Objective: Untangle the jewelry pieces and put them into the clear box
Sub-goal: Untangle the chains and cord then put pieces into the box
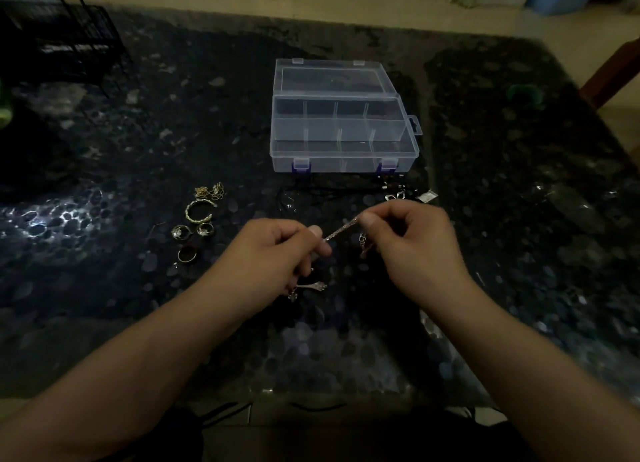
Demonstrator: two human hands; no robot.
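Observation:
A silver chain is stretched between my two hands above the dark table. My left hand pinches its lower end, and a small charm dangles below that hand. My right hand pinches the upper end, with a short length of chain hanging under it. The clear box stands open behind my hands, its compartments empty. To the left lie a gold chain tangle, a gold bangle and three rings. A black cord with pendants lies in front of the box.
The table top is dark, glossy, pebble-patterned stone. A black wire rack stands at the far left corner. A green object sits at the far right. The table's near edge runs just below my forearms.

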